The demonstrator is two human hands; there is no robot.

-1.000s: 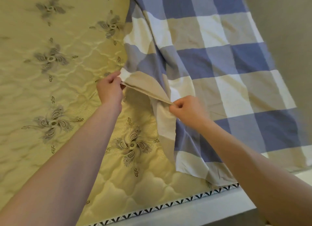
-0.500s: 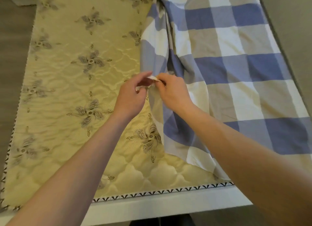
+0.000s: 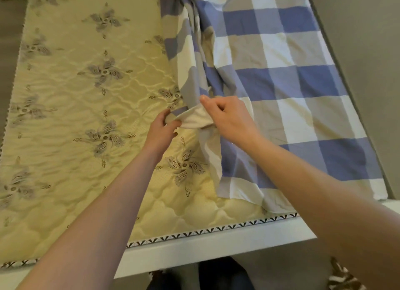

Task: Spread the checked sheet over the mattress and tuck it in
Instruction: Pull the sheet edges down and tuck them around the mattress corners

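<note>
The checked sheet, in blue, grey and white squares, covers the right half of the yellow quilted mattress, bunched in folds along its left edge. My left hand pinches that folded edge near the middle of the bed. My right hand grips the same edge just to the right, fingers curled round the cloth. A short stretch of pale cloth runs between the two hands.
The mattress's left half lies bare, with grey flower prints. A white bed frame runs along the near edge below a black-and-white trim. A grey wall borders the right side. Floor shows at far left.
The hands came together on the sheet's edge half a second ago; now they have drawn slightly apart, with a short span of cloth between them. The view has pulled back.
</note>
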